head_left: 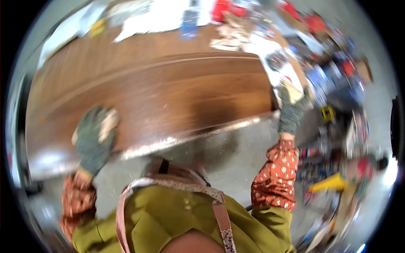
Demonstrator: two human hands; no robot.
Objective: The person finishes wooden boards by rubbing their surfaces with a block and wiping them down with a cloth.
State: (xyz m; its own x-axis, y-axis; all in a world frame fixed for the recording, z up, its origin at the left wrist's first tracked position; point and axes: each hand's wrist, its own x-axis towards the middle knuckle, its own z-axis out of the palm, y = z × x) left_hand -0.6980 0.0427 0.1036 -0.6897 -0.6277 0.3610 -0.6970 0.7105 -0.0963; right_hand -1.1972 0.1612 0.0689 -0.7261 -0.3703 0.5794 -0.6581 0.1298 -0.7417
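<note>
My left hand (95,137), in a dark grey-green glove, rests on the left part of a brown glossy wooden panel (181,97). Pale beige patches show at both sides of this glove; blur hides whether they are bare fingers or a cloth, and how the fingers lie. Off the panel's right end, my right hand (291,114) wears a similar glove. Between its thumb and fingers is a pale yellowish piece (293,91), its kind too blurred to name. The panel's near edge looks rough and light.
Behind the panel lie white sheets (156,17), a clear bottle (189,23) and crumpled brown paper (232,33). A clear round container (276,61) stands on the right. Boxes, bags and a yellow item (329,183) clutter the floor at right.
</note>
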